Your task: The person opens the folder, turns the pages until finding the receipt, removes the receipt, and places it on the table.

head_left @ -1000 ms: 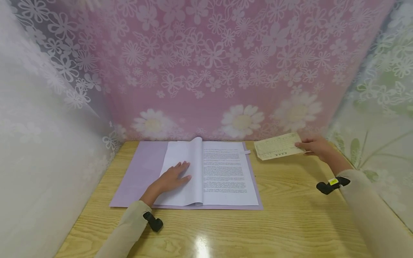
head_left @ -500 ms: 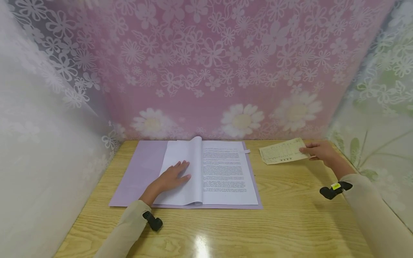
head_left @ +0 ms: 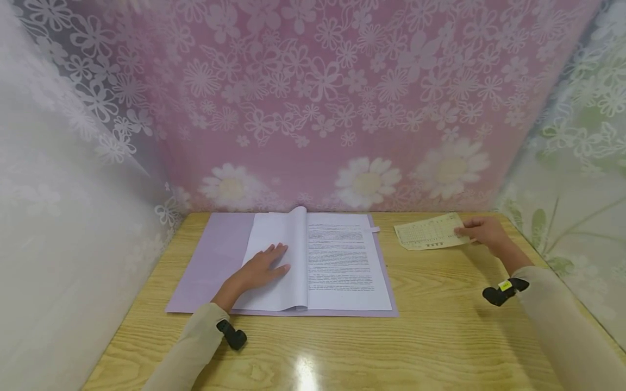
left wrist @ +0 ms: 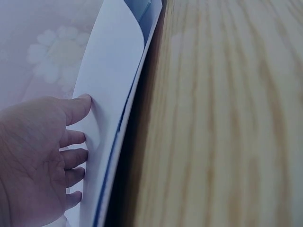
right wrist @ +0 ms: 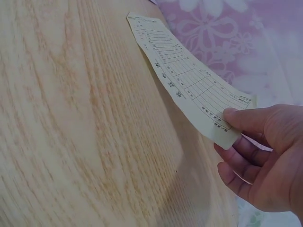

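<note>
My left hand (head_left: 260, 270) lies with fingers spread on the turned-back white pages (left wrist: 106, 61) of an open purple folder (head_left: 217, 250). To its right, a printed sheet (head_left: 339, 266) lies face up in the folder, with a small white tab at its edge. My right hand (head_left: 489, 233) pinches the right end of a pale yellow receipt slip (head_left: 427, 232) between thumb and fingers. In the right wrist view the slip (right wrist: 189, 80) shows ruled lines and printed characters, curving slightly, its near end raised off the wood.
The wooden table (head_left: 391, 353) has a glare spot near its front edge. A pink flowered curtain (head_left: 318, 163) stands along the back edge, and pale flowered sheets (head_left: 577, 190) close in both sides. Black cameras (head_left: 504, 291) are strapped at the wrists.
My right hand has moved slightly right and lower, bringing the receipt slip down closer to the table. The left hand stays on the pages.
</note>
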